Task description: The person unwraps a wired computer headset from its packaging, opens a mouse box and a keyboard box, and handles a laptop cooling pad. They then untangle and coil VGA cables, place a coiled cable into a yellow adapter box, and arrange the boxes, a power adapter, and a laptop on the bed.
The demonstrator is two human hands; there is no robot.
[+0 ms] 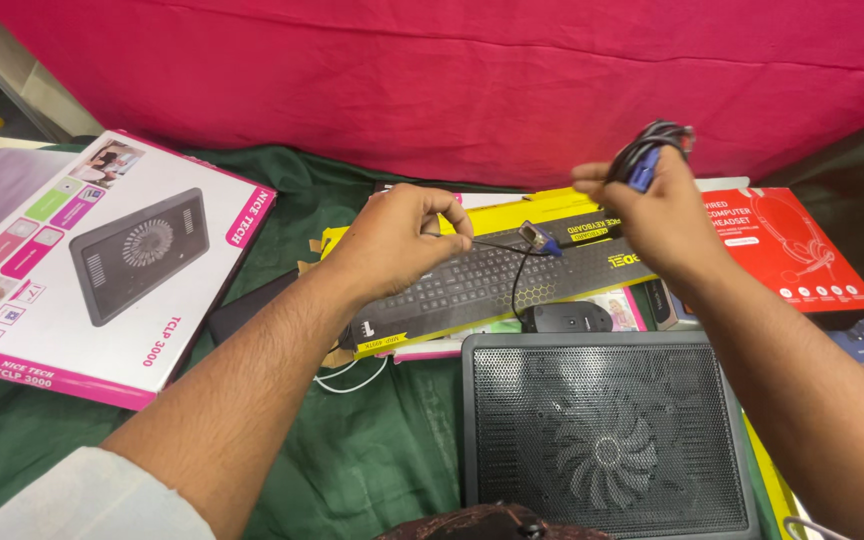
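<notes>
- Cable: a dark coiled bundle raised over the surface's far edge, the right hand clenched around it, seemingly to keep the loops together.
- Left hand pinches the thin free strand, pulled taut so its blue plug hangs above the keyboard box.
- Cooling pad lies at the near edge, mouse behind it.
- The coil is blurred; its loops can't be counted.

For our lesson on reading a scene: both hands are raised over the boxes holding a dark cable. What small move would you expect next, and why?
Probably the left hand draws its pinched strand toward the right hand to add another loop. The right hand already grips a coiled cable bundle, while a blue-ended connector dangles loose above the keyboard box.
</notes>
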